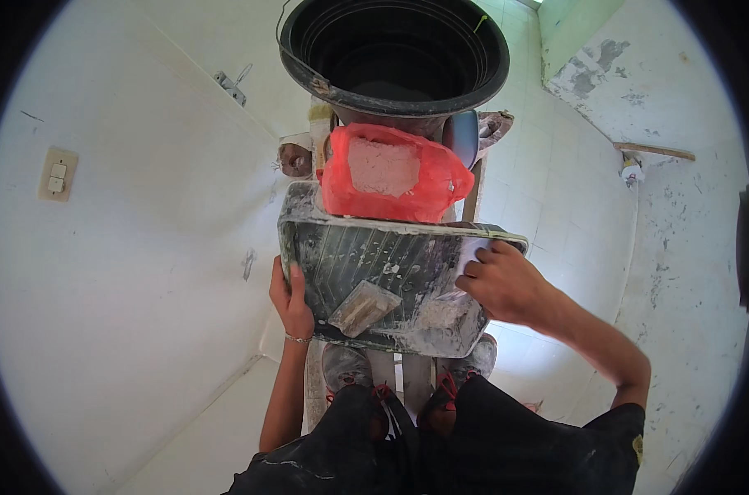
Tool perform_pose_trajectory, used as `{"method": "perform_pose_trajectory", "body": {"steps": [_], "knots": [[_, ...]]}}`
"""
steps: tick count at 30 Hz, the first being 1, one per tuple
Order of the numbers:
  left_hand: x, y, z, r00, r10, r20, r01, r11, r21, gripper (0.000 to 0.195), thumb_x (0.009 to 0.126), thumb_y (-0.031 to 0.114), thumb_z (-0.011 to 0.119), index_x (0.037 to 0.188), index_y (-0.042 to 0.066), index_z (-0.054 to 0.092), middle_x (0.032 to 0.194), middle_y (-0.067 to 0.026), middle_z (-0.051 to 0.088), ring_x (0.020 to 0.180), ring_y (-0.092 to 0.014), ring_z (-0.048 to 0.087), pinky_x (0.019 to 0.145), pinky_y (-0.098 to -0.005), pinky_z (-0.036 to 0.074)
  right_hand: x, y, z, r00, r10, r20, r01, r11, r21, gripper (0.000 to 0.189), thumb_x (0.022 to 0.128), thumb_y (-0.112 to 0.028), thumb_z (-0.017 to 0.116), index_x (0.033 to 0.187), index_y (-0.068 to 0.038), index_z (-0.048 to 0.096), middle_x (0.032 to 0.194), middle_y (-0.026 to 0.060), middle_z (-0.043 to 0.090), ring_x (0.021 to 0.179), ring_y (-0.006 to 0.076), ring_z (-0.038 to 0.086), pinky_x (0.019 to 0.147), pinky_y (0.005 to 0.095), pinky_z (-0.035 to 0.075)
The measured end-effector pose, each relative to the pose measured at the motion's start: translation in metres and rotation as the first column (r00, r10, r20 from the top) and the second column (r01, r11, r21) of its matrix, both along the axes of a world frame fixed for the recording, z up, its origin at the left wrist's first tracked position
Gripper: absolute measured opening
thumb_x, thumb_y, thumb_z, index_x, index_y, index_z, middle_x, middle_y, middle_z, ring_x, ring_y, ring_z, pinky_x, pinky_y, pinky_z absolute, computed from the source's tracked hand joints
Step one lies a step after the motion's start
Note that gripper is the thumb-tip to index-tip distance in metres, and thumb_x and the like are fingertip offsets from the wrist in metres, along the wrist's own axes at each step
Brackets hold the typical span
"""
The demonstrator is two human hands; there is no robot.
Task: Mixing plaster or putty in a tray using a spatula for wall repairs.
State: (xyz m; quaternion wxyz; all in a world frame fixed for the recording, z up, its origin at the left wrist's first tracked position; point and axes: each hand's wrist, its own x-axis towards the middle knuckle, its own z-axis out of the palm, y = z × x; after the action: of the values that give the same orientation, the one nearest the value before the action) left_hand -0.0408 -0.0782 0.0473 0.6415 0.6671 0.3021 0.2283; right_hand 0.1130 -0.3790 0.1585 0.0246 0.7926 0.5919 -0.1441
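Observation:
My left hand [291, 303] grips the left side of a black plastic paint tray [350, 247], thumb over its rim. The tray is ribbed and smeared with whitish residue. A small flat scraper or block [365, 308], coated in dried material, lies in it. My right hand [504, 278] is at the tray's right side with fingers curled over a pale, flat thing [471, 253]; whether they grip it is unclear. Just beyond the tray sits an open red plastic bag [436, 179] holding pale powder [384, 166].
A large black bucket [393, 68] with a wire handle stands behind the bag, beside a blue container [463, 139]. My shoes [348, 365] are on wooden slats [418, 377]. A wall with a light switch [58, 174] is at left; a patched wall [671, 247] is at right.

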Motion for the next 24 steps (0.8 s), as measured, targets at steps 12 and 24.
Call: {"method": "perform_pose_trajectory", "body": {"steps": [12,24], "knots": [[-0.003,-0.012,0.008,0.992,-0.069,0.105,0.045,0.974,0.222,0.063,0.085,0.027,0.078,0.134,-0.001,0.051,0.131,-0.018,0.051,0.113,-0.027,0.056,0.099,-0.0375,0.045,-0.053,-0.065,-0.029,0.541,-0.751,-0.379,0.836,0.53,0.143,0.021,0.08,-0.016,0.082,0.097,-0.009,0.072,0.117,0.01,0.069,0.088,0.0306,0.073,0.078,0.0419,0.056],[-0.045,-0.037,0.026,0.879,-0.158,-0.451,0.455,0.563,0.69,0.087,0.053,0.056,0.097,0.123,0.018,0.062,0.16,-0.0336,0.005,0.147,-0.054,0.014,0.117,-0.06,0.027,-0.07,-0.051,-0.073,0.555,-0.699,-0.451,0.83,0.5,0.247,0.031,0.076,0.003,0.066,0.104,-0.009,0.063,0.087,0.0112,0.057,0.069,0.0341,0.064,0.061,0.0428,0.052]]}}
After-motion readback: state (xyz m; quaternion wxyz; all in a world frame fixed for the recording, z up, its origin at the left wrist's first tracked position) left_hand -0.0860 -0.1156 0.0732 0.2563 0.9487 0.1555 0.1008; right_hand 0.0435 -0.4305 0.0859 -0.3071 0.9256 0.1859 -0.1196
